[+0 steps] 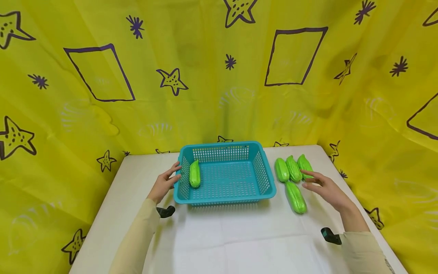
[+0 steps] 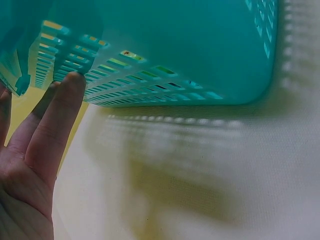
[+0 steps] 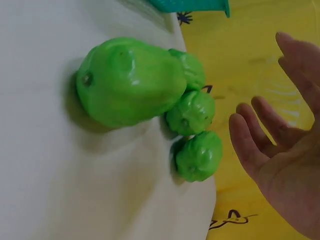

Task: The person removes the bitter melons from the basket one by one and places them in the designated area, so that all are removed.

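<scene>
A teal plastic basket [image 1: 224,199] with latticed walls sits on the table. Inside it, along the left wall, lies one bright green, ridged, gourd-like vegetable [image 1: 194,174]. My left hand [image 1: 165,185] is at the basket's left side, its fairly straight fingers [image 2: 55,127] touching the outer wall. To the right of the basket, three similar green vegetables [image 1: 282,169] lie side by side. A fourth green vegetable [image 1: 295,197] lies in front of them. Over this group hovers my right hand [image 1: 326,190], fingers spread and relaxed, holding nothing; the right wrist view shows it apart from the vegetables.
A white cloth covers the table [image 1: 226,239]. Yellow curtains [image 1: 205,114] with drawn stars and squares enclose the back and both sides, close behind the basket. Dark wrist-worn devices [image 1: 331,236] show near both sleeves.
</scene>
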Demonstrator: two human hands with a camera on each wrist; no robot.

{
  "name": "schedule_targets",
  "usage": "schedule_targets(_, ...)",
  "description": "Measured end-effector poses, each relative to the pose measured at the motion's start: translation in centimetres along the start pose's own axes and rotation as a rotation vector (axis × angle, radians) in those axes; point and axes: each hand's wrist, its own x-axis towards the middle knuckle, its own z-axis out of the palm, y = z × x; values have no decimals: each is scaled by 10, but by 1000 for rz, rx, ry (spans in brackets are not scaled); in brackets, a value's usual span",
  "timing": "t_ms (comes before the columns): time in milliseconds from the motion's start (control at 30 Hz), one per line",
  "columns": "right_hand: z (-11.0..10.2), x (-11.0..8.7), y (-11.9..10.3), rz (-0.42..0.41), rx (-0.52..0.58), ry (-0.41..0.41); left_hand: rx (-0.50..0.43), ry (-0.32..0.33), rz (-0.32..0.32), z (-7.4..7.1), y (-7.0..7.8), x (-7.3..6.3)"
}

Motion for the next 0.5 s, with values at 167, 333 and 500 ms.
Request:
schedule_targets(167,-1,13,-20,56,57,123,-17,0,12,1,13,0)
schedule_targets(333,6,20,-33,60,101,136,2,5,1,-1,0,3)
schedule_targets(500,15,21,-41,37,134,110,5,8,-6,-1,-7,2)
